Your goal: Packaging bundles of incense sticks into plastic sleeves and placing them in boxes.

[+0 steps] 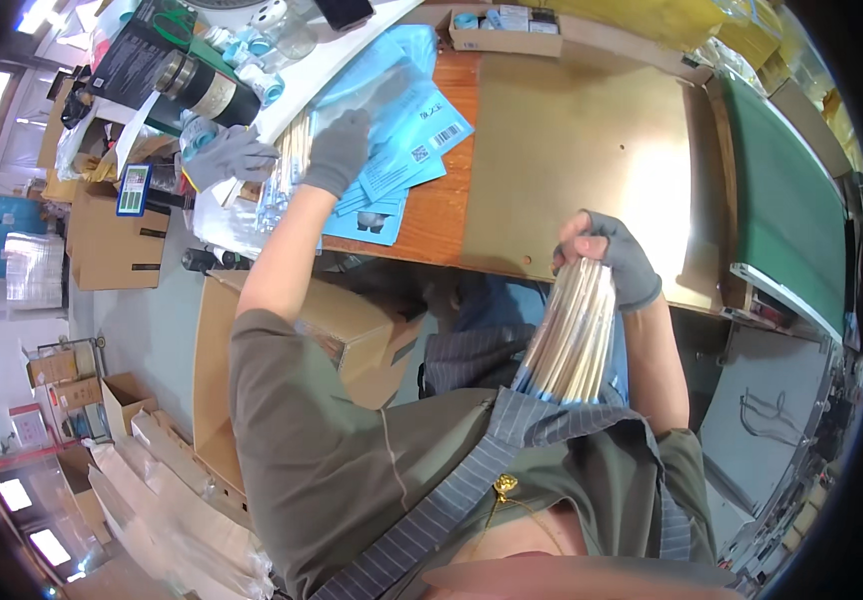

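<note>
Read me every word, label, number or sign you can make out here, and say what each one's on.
Blue packets by the left hand: dark characters, not copied out here, plus a barcode and a square code; the finer lines are too small to read.
Black box: pale print, too small to read.
Dark flask: marks on a pale band, too blurred.
Blue-edged card: green-and-white panel, too small to read.

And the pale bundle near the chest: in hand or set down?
In hand: the right hand grips the bundle at its upper end.
</note>
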Available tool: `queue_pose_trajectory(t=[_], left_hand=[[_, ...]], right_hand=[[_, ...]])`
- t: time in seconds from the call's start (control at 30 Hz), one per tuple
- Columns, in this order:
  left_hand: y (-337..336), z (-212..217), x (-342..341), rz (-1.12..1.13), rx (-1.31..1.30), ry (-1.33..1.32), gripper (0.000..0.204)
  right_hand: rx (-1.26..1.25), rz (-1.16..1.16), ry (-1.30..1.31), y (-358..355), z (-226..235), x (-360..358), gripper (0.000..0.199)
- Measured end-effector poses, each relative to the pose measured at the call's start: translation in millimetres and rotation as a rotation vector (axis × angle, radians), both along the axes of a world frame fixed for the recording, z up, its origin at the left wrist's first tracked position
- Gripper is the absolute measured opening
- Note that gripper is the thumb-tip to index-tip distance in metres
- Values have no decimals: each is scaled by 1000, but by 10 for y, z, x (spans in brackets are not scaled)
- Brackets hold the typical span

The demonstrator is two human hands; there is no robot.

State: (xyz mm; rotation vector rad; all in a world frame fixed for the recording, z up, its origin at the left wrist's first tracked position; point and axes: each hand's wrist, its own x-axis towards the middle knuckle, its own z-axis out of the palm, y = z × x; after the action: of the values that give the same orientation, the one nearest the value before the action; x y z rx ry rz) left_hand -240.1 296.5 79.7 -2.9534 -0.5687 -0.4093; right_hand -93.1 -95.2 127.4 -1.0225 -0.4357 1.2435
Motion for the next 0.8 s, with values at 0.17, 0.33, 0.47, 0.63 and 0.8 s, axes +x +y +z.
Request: queue_pose_trajectory(t=[0.17, 0.33, 0.47, 0.63, 0.8], left_hand=[[50, -232, 178, -23, -79, 132, 13], [-210, 95, 475, 78, -376, -736, 18], [-1227, -165, 716, -260, -137, -108, 14], [-2316, -429, 720, -244, -607, -35, 15], [-2660, -614, 655, -235, -627, -441, 14]], right_hand=[[-22, 21, 25, 24, 60, -9, 43], [-32, 30, -5, -37, 97, -11, 52], [31, 64, -35, -7, 144, -8, 65], [-7, -41, 115, -17, -208, 5, 67], [-115, -139, 186, -250, -544, 95, 44]])
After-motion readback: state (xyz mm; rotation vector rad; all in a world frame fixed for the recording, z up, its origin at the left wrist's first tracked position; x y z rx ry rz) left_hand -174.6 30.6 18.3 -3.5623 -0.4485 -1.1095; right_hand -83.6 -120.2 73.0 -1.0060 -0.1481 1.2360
